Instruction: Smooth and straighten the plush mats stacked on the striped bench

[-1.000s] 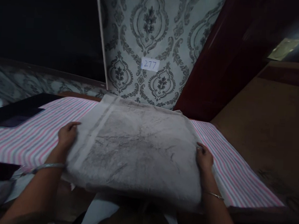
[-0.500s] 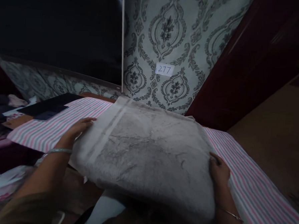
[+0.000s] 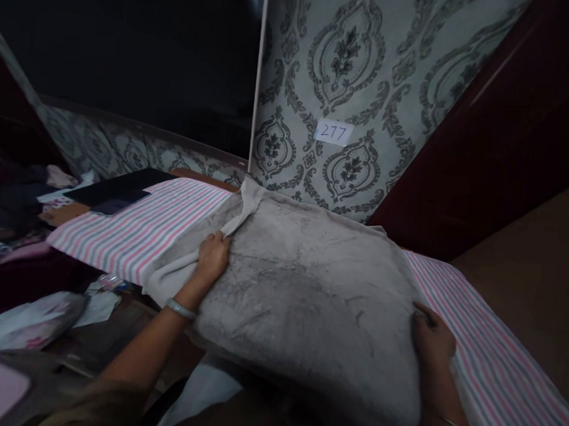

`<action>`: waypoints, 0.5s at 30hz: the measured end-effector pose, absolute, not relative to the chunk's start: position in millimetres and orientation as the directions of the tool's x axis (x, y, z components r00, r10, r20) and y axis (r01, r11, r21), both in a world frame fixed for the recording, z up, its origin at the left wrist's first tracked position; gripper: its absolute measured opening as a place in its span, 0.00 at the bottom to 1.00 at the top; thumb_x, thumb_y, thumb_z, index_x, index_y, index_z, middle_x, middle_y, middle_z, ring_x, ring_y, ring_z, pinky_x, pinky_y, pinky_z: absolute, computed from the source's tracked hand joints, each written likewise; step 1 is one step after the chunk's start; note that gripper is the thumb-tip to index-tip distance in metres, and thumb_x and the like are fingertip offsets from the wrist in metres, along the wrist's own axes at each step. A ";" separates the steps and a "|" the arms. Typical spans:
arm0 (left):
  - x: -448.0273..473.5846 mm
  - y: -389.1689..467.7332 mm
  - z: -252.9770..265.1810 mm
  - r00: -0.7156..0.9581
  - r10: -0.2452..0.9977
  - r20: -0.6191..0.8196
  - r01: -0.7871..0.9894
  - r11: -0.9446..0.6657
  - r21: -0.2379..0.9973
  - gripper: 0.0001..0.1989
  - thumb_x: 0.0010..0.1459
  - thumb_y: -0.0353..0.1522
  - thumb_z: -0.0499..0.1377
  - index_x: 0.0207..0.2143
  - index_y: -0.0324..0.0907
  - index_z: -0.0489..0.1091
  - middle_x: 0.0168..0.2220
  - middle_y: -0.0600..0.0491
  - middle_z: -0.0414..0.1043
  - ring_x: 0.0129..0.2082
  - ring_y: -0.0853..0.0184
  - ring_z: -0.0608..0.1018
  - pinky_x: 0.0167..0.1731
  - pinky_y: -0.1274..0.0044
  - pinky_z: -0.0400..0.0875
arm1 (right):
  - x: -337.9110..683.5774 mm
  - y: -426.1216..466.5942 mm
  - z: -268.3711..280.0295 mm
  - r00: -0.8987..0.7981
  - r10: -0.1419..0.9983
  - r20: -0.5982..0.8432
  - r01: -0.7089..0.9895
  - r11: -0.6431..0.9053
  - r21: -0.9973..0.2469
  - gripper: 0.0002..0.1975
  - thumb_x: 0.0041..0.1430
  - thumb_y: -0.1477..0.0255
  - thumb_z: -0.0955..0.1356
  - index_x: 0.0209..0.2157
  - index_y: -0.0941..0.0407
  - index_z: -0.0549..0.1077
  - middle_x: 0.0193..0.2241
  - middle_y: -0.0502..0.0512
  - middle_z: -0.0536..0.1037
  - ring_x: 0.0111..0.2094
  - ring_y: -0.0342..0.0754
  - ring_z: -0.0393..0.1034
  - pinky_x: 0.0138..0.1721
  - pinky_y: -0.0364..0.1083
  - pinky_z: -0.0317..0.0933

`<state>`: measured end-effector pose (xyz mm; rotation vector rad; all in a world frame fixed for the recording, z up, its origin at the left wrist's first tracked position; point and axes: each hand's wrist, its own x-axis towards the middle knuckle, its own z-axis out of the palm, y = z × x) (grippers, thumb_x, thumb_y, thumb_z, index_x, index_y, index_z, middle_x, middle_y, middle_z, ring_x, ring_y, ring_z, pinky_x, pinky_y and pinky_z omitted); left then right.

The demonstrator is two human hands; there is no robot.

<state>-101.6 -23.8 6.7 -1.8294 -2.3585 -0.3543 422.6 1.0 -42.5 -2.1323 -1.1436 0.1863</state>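
A plush grey cloth that looks like a towel lies spread over a pink, grey and white striped cover, its near part hanging over the front edge. My left hand, with a bangle at the wrist, is closed on the towel's left border. That border is turned up and folded inward, bunched from the far corner down to my fingers. At the towel's right edge is my right hand, its fingers curled against the cloth and partly in shadow.
A dark flat panel lies on the striped cover at the back left. Clothes and bags are piled lower left. A large black screen stands behind, beside a patterned wall with a paper label. A dark red post rises at right.
My left hand has moved rightward and drawn the towel's left border inward, folding it up and exposing more striped cover. The right hand stays at the right edge. The view has shifted slightly.
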 end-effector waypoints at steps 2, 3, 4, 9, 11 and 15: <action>-99.3 -26.8 2.1 -0.278 0.923 0.267 0.960 0.260 0.101 0.23 0.62 0.25 0.44 0.53 0.39 0.72 0.47 0.37 0.69 0.48 0.53 0.70 0.42 0.66 0.67 | 422.7 0.5 -42.7 0.595 0.781 0.188 0.680 -0.365 -0.636 0.25 0.53 0.64 0.63 0.49 0.55 0.79 0.24 0.56 0.74 0.28 0.55 0.65 0.35 0.51 0.58; -100.0 -27.7 0.7 -0.284 0.918 0.277 0.958 0.266 0.104 0.24 0.62 0.25 0.44 0.55 0.40 0.71 0.46 0.37 0.69 0.48 0.53 0.70 0.42 0.66 0.67 | 422.9 0.4 -43.0 0.592 0.783 0.192 0.682 -0.359 -0.637 0.24 0.54 0.64 0.63 0.49 0.56 0.79 0.24 0.56 0.74 0.28 0.55 0.65 0.35 0.51 0.58; -101.6 -28.3 -0.3 -0.287 0.914 0.287 0.958 0.266 0.111 0.24 0.62 0.25 0.45 0.56 0.42 0.70 0.46 0.38 0.69 0.48 0.53 0.70 0.43 0.66 0.66 | 423.1 0.4 -43.5 0.590 0.782 0.199 0.683 -0.352 -0.640 0.24 0.54 0.64 0.63 0.49 0.56 0.79 0.24 0.56 0.74 0.28 0.55 0.65 0.35 0.51 0.59; -126.9 -27.7 2.7 -0.330 0.898 0.292 0.908 0.218 0.357 0.24 0.59 0.26 0.48 0.55 0.47 0.72 0.47 0.43 0.71 0.49 0.54 0.71 0.48 0.67 0.65 | 425.4 2.6 -47.5 0.580 0.785 0.218 0.686 -0.327 -0.650 0.22 0.55 0.65 0.64 0.48 0.56 0.79 0.24 0.55 0.75 0.28 0.54 0.66 0.37 0.51 0.60; -148.2 -24.7 9.5 -0.389 0.882 0.267 0.852 0.234 0.467 0.24 0.58 0.26 0.48 0.53 0.45 0.73 0.47 0.45 0.72 0.49 0.56 0.72 0.49 0.68 0.66 | 426.4 3.9 -48.8 0.577 0.786 0.224 0.690 -0.321 -0.648 0.22 0.55 0.65 0.64 0.48 0.55 0.79 0.23 0.54 0.74 0.28 0.54 0.66 0.37 0.51 0.60; -194.5 -16.4 25.3 -0.485 0.847 0.219 0.755 0.279 0.594 0.23 0.57 0.28 0.47 0.52 0.39 0.72 0.44 0.47 0.76 0.44 0.61 0.75 0.46 0.72 0.69 | 427.3 5.5 -49.6 0.580 0.781 0.234 0.682 -0.308 -0.663 0.22 0.54 0.66 0.65 0.47 0.56 0.80 0.22 0.54 0.74 0.27 0.53 0.66 0.35 0.51 0.60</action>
